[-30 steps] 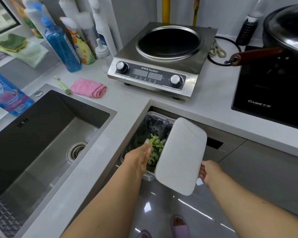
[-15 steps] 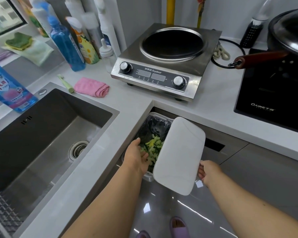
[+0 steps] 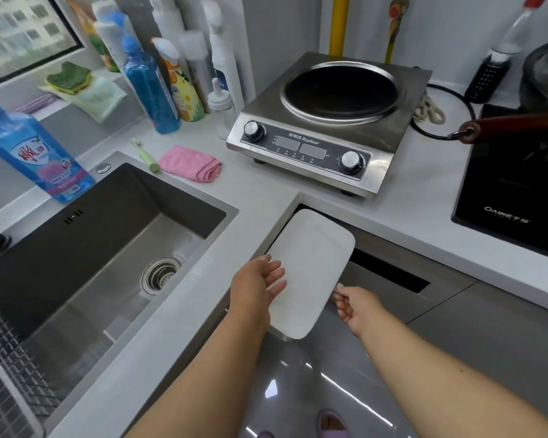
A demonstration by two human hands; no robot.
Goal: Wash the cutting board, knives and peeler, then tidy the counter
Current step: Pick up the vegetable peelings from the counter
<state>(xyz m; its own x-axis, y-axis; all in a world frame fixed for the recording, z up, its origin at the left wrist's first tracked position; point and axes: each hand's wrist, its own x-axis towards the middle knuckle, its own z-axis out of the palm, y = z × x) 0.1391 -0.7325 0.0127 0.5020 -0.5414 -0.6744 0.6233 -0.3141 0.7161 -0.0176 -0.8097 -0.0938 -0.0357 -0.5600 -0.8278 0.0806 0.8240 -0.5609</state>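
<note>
Pale bench [image 3: 266, 197] wrapped around the sink [image 3: 86, 248]. On it sat a steel cooker [image 3: 329, 121], black hob [image 3: 516, 184], pink cloth [image 3: 189, 162], green toothbrush [image 3: 144, 155], and bottles [image 3: 149, 86] bunched in the back corner.

The sink [image 3: 86, 248] basin lies open, drain [image 3: 161, 275] uncovered. Bare surface [image 3: 253, 197] runs between sink and induction cooker [image 3: 326, 121]. Pink cloth [image 3: 189, 162], toothbrush [image 3: 144, 154] and bottles [image 3: 152, 86] crowd the back edge.

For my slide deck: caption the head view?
Both hands hold a white cutting board beside the sink.
</note>
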